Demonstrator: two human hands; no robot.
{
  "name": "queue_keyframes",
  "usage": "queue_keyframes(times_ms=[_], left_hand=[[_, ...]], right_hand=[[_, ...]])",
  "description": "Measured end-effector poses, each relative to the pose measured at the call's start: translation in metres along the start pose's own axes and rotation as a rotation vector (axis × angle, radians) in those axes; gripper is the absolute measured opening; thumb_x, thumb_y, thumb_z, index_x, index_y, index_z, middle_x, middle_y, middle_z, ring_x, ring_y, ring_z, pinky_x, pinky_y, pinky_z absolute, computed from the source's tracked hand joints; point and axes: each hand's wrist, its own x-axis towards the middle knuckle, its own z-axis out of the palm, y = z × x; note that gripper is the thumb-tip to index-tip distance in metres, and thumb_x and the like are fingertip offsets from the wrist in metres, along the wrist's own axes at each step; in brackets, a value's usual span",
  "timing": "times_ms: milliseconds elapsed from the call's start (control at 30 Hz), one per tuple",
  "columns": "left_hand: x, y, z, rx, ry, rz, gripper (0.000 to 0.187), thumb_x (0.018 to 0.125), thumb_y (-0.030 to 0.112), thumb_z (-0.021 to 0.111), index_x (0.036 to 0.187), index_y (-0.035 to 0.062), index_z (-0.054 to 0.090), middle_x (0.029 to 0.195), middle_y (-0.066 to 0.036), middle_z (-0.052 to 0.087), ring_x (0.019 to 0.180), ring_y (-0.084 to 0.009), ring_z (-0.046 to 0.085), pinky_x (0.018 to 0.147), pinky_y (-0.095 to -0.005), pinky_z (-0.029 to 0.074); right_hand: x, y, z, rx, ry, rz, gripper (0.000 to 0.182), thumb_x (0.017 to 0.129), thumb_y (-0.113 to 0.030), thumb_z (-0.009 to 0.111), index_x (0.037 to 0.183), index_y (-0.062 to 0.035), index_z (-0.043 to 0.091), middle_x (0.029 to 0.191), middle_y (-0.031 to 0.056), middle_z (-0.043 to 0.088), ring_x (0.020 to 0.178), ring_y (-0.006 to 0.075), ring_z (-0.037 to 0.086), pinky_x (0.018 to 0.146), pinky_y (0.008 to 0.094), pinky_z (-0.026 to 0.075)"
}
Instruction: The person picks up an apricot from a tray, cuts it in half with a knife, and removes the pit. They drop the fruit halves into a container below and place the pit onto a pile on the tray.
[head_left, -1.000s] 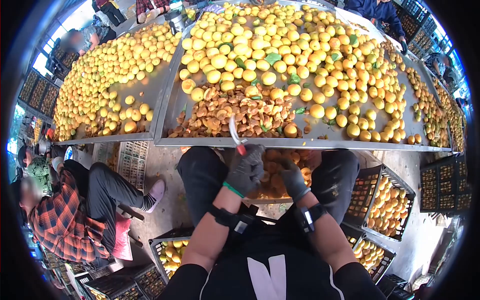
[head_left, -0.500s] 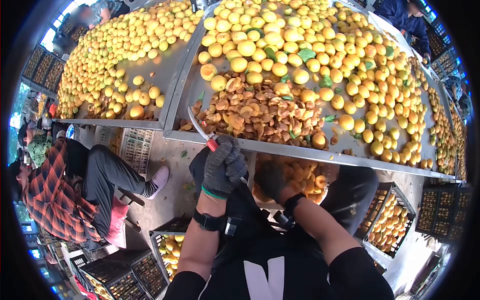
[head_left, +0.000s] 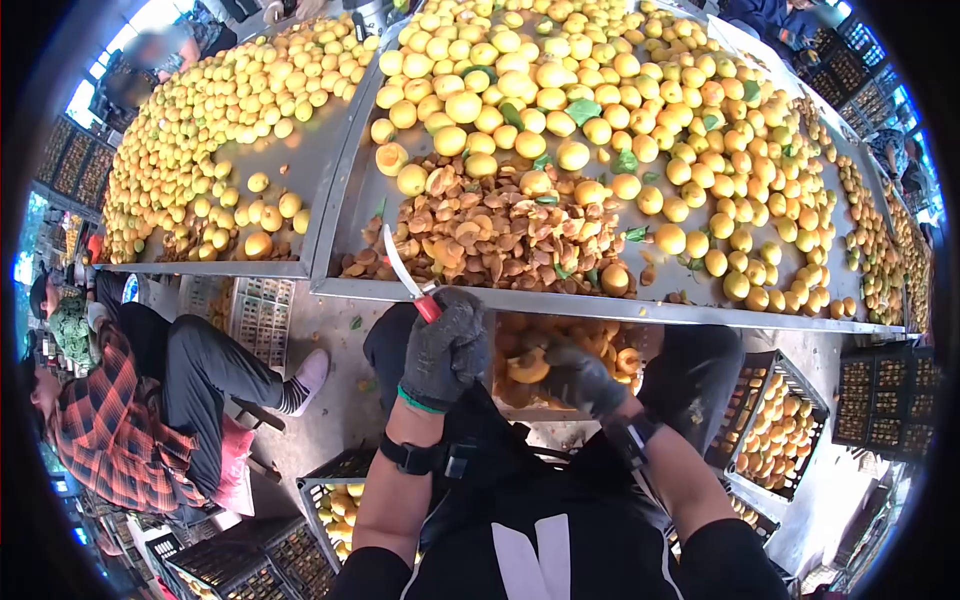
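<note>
My left hand (head_left: 446, 345), in a dark grey knitted glove with a green cuff, is closed around the red handle of a curved knife (head_left: 402, 268). Its pale blade points up and left, over the front edge of the metal table (head_left: 560, 303). My right hand (head_left: 586, 380), also gloved, is low between my knees, over a container of cut apricot-like fruit halves (head_left: 628, 362). Motion smears its fingers, so I cannot tell whether they hold anything. On the table beyond lies a heap of brown pits and scraps (head_left: 500, 235), with whole yellow fruits (head_left: 560, 75) behind.
Black crates of fruit stand beside me, one at right (head_left: 780, 430) and one at left (head_left: 335, 505). A person in a plaid shirt (head_left: 125, 425) sits at left. A metal divider (head_left: 345, 165) splits the table. Another person (head_left: 775, 20) is across it.
My right hand has moved right and slightly down over the fruit halves. My left hand keeps the knife, its blade now tilted more upright. The view has shifted slightly.
</note>
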Motion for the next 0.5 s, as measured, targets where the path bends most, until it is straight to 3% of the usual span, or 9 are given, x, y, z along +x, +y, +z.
queue_keyframes(times_ms=[67,100,200,233,333,400,500], left_hand=[[-0.007,-0.008,0.009,0.006,0.001,-0.043,0.013,0.089,0.014,0.062,0.095,0.0042,0.057,0.061,0.001,0.046,0.039,-0.0077,0.036,0.035,-0.021,0.03],[-0.011,-0.013,0.013,0.012,0.014,-0.084,0.012,0.089,0.014,0.061,0.095,0.004,0.057,0.061,0.0,0.047,0.038,-0.0074,0.036,0.035,-0.0209,0.029],[-0.021,-0.028,0.022,0.02,-0.014,-0.151,0.011,0.089,0.013,0.061,0.095,0.0041,0.058,0.06,0.001,0.048,0.038,-0.0072,0.036,0.034,-0.0213,0.03],[-0.023,-0.032,0.026,0.067,-0.003,-0.154,0.011,0.09,0.014,0.061,0.095,0.0039,0.058,0.056,0.002,0.047,0.037,-0.0072,0.037,0.034,-0.0214,0.029],[-0.03,-0.047,0.034,0.103,0.047,-0.241,0.012,0.089,0.014,0.062,0.095,0.0041,0.058,0.054,0.002,0.045,0.037,-0.0074,0.038,0.034,-0.0217,0.029],[-0.034,-0.057,0.03,0.109,-0.021,-0.27,0.014,0.089,0.013,0.063,0.098,0.0043,0.059,0.056,0.002,0.046,0.037,-0.0076,0.039,0.033,-0.0217,0.03],[-0.04,-0.065,0.037,0.113,-0.066,-0.381,0.018,0.088,0.013,0.064,0.103,0.005,0.06,0.06,0.001,0.048,0.037,-0.0082,0.039,0.034,-0.0219,0.031]], right_hand=[[-0.034,-0.017,0.022,0.159,-0.152,0.058,0.027,0.09,-0.007,0.055,0.116,-0.0027,0.051,0.119,0.014,0.058,0.113,0.0291,0.058,0.1,0.0478,0.046],[-0.046,-0.021,0.038,0.152,-0.185,0.085,0.022,0.088,-0.005,0.057,0.109,-0.0038,0.052,0.123,0.0159,0.056,0.114,0.0296,0.057,0.1,0.0519,0.045],[-0.074,-0.001,0.036,0.01,-0.155,0.189,0.031,0.088,-0.006,0.059,0.118,-0.0035,0.051,0.127,0.0162,0.053,0.116,0.0299,0.056,0.097,0.0502,0.048],[-0.083,0.009,0.04,-0.055,-0.122,0.239,0.044,0.087,-0.008,0.062,0.129,-0.0034,0.048,0.13,0.0133,0.052,0.116,0.0274,0.055,0.095,0.0436,0.051],[-0.108,0.012,0.069,-0.229,-0.204,0.301,0.05,0.089,-0.015,0.063,0.134,-0.0026,0.045,0.131,0.0097,0.05,0.114,0.0232,0.055,0.094,0.0377,0.051],[-0.11,0.023,0.058,-0.256,-0.211,0.355,0.045,0.09,-0.021,0.062,0.129,-0.0015,0.05,0.127,0.0076,0.054,0.11,0.0199,0.056,0.095,0.0334,0.048],[-0.115,0.027,0.052,-0.376,-0.242,0.197,0.044,0.092,-0.025,0.059,0.128,-0.0011,0.052,0.121,0.0072,0.058,0.109,0.0192,0.057,0.094,0.0301,0.047]])
